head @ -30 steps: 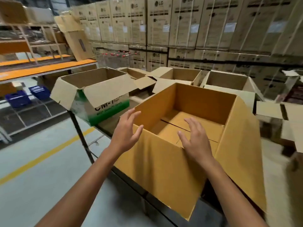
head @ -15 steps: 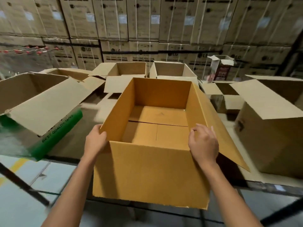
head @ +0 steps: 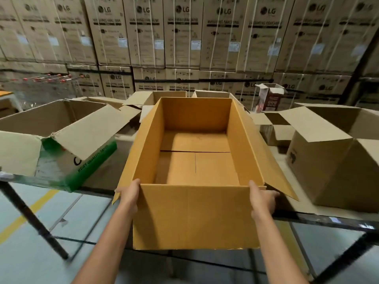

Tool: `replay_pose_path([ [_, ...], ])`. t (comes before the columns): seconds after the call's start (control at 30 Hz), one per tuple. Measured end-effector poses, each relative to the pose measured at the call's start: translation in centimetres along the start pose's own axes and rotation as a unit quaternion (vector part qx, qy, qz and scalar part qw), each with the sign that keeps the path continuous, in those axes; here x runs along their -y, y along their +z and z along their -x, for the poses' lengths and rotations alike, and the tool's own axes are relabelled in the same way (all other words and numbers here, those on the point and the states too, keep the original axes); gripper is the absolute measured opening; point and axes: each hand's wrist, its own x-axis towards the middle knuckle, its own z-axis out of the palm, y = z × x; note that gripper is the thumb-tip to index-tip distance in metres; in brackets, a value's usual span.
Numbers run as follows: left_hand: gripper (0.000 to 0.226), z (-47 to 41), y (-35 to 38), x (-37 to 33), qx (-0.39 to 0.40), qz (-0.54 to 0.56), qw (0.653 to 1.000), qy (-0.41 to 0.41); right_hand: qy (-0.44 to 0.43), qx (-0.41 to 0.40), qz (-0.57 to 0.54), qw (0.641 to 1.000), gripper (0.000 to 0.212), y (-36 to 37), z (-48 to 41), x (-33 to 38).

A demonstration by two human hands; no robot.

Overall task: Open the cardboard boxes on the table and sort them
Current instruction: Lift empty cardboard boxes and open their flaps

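An open, empty yellow-brown cardboard box (head: 194, 218) sits in front of me at the table's near edge, its near wall hanging over the edge. My left hand (head: 129, 194) grips its near left corner, thumb at the rim. At the near right corner my right hand (head: 261, 198) holds the box, its fingers wrapped around the side under the folded-out right flap. The bottom flaps inside are closed.
An open box with green print (head: 82, 160) lies left on the table (head: 328, 219). A large open brown box (head: 328, 167) stands right, with smaller open boxes (head: 274, 130) behind. More open boxes are at the back. Stacked washing machine cartons (head: 184, 37) form the far wall.
Both hands moved from the box's rim and inside to its near corners and took hold. The view swung right to face the box squarely, and the box now sits closer to me.
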Motion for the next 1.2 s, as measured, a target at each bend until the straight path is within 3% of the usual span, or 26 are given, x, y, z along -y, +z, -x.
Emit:
replay_pose_path([
  [0.13,0.063,1.8,-1.7,0.5,-0.055,0.017,0.994,0.097,0.019,0.161,-0.081,0.983,0.032,-3.5,-0.2,-0.6],
  [0.2,0.062,2.6,-2.5,0.6,-0.051,0.019,0.99,0.132,-0.018,0.17,-0.068,0.983,0.021,-4.0,0.4,-0.6],
  [0.43,0.062,2.6,-3.1,-2.2,-0.057,0.028,0.979,0.192,-0.116,0.061,-0.031,0.991,0.019,-4.1,2.8,1.5],
  [0.6,0.059,1.3,-1.7,-5.4,-0.049,0.042,0.976,0.207,-0.168,0.055,-0.032,0.984,0.018,-4.0,2.4,5.1],
  [0.77,0.053,-0.3,1.2,-8.0,-0.014,0.012,0.978,0.207,-0.141,0.091,-0.047,0.985,0.025,-3.0,-0.1,8.1],
  [0.9,0.047,-2.5,3.1,-6.6,0.1,-0.101,0.97,0.198,-0.087,0.105,-0.055,0.989,0.028,-1.1,-1.3,6.6],
  [1.0,0.047,-3.6,3.4,-5.5,0.144,-0.115,0.964,0.191,-0.076,0.064,-0.043,0.994,0.038,-0.4,-1.5,4.9],
  [1.07,0.056,-4.4,3.1,-5.3,0.141,-0.141,0.96,0.195,-0.095,0.044,-0.009,0.994,0.044,-0.4,-1.8,4.8],
  [1.13,0.07,-4.8,2.3,-5.1,0.146,-0.215,0.94,0.221,-0.132,0.011,0.1,0.986,0.047,-0.9,-1.7,5.2],
  [1.2,0.084,-4.7,1.3,-5.0,0.149,-0.368,0.881,0.258,-0.183,-0.057,0.286,0.939,0.046,-1.5,-1.1,5.9],
])
